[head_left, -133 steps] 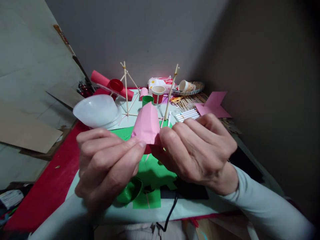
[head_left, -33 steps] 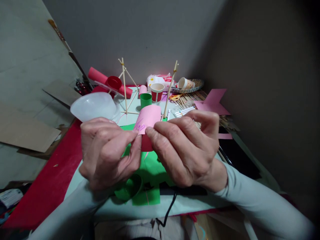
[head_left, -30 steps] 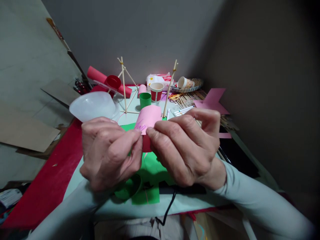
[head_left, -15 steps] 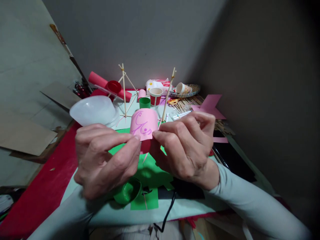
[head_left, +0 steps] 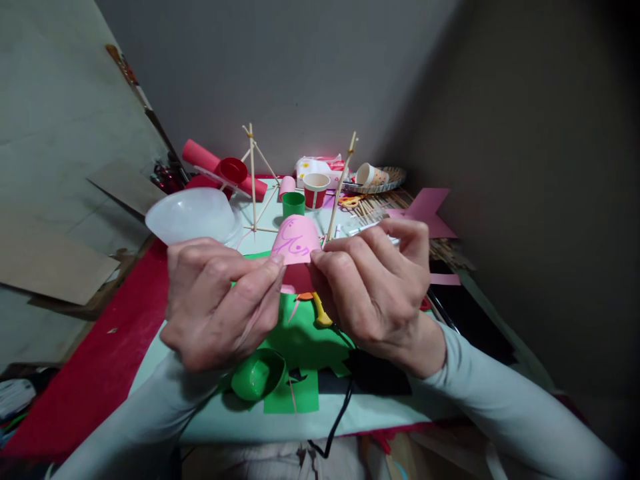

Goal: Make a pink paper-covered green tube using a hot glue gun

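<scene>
Held up over the table is a curled strip of pink paper [head_left: 296, 240] with purple curls and dots drawn on it. My left hand [head_left: 225, 303] pinches its near left corner between thumb and forefinger. At the near right corner my right hand [head_left: 377, 293] grips it the same way. The paper bends into a rounded arch, and its inner side shows darker pink below. Under the hands lie green paper [head_left: 305, 340] with cut edges and a yellow-handled tool [head_left: 321, 312], partly hidden. A green plastic cup [head_left: 257, 375] lies tipped near my left wrist.
Stick frames [head_left: 253, 180] stand behind the hands, near a green paper tube [head_left: 293, 203] and a red-and-white paper cup [head_left: 316, 190]. A translucent bowl [head_left: 190, 217] sits left. Orange scissors [head_left: 350, 201], thin sticks and pink paper [head_left: 425, 210] lie right. A black cable [head_left: 340, 420] crosses the front edge.
Both hands have risen slightly with the pink paper, and the left hand has shifted right. The paper arches more, and the yellow-handled tool below now shows. The view has shifted a little.
</scene>
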`<state>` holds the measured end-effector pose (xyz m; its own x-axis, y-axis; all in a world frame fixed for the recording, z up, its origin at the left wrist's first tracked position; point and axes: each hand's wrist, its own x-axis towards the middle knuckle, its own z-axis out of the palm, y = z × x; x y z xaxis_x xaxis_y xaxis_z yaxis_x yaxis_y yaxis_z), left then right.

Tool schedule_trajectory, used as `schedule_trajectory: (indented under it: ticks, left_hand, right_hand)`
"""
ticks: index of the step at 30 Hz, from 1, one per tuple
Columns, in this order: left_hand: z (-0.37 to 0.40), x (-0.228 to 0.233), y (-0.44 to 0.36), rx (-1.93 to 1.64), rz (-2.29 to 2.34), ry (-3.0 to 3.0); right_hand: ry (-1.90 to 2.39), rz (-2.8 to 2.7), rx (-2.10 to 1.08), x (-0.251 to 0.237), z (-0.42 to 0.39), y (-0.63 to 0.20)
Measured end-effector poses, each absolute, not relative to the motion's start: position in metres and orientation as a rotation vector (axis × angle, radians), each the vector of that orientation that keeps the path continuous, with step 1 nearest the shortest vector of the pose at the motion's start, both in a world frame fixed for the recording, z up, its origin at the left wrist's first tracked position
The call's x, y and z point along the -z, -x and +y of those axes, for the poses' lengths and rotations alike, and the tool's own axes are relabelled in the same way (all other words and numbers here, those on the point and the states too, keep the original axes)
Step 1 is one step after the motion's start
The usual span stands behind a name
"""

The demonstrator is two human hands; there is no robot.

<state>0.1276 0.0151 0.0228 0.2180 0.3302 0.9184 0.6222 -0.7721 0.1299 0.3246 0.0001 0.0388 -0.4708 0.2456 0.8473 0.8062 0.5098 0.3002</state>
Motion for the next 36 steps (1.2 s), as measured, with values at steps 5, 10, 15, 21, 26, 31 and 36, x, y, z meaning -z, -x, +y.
schedule_trajectory:
  ticks: [5,10,15,21,26,31,36]
  left_hand:
    - [0.023,-0.022,-0.134,1.507,-0.697,2.283]
    - [0.019,-0.041,-0.132,1.765,-0.818,2.656]
    - [0.023,-0.047,-0.125,1.55,-0.642,3.042]
    - [0.028,-0.046,-0.127,1.312,-0.572,3.154]
    - [0.025,-0.048,-0.129,1.448,-0.678,3.166]
    - [0.024,-0.048,-0.128,1.519,-0.761,3.134]
    - [0.023,-0.048,-0.129,1.551,-0.9,3.173]
  right_hand:
    - [0.944,-2.071,0.893,-0.041,0.005,-0.328]
    - [0.978,-2.215,0.316,-0.049,0.024,-0.345]
    - [0.814,-2.243,-0.422,-0.059,0.033,-0.362]
    - [0.641,-2.228,-0.836,-0.057,0.043,-0.369]
    - [0.613,-2.083,-0.838,-0.062,0.04,-0.368]
    - [0.605,-2.025,-0.745,-0.071,0.03,-0.365]
    - [0.694,-2.104,-0.692,-0.081,0.018,-0.36]
